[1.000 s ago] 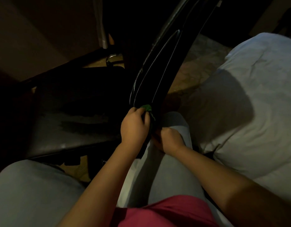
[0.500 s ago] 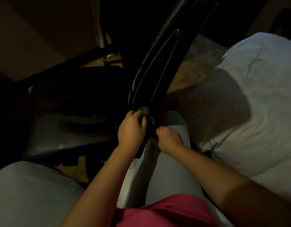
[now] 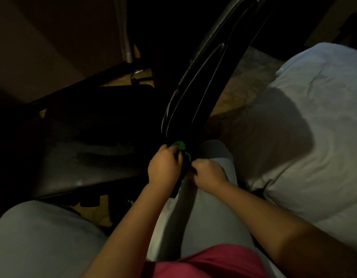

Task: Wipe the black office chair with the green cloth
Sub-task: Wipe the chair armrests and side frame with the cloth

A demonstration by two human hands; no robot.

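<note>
Green cloth [image 3: 180, 145] slid lower down black chair [image 3: 193, 87]; left hand [image 3: 163, 167] grips it; right hand [image 3: 208, 174] beside, hold unclear.

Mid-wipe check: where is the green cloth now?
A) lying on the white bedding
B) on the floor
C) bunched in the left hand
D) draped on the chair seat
C: the green cloth pokes out of the curled fingers of the left hand, against the lower back of the black office chair.

Dim home bedroom. A bed [image 3: 314, 157] with pale rumpled bedding fills the right side, a black chair [image 3: 193, 87] stands just beside it, patterned floor [image 3: 243, 77] shows between them, and a plain wall [image 3: 53, 47] is at left.
</note>
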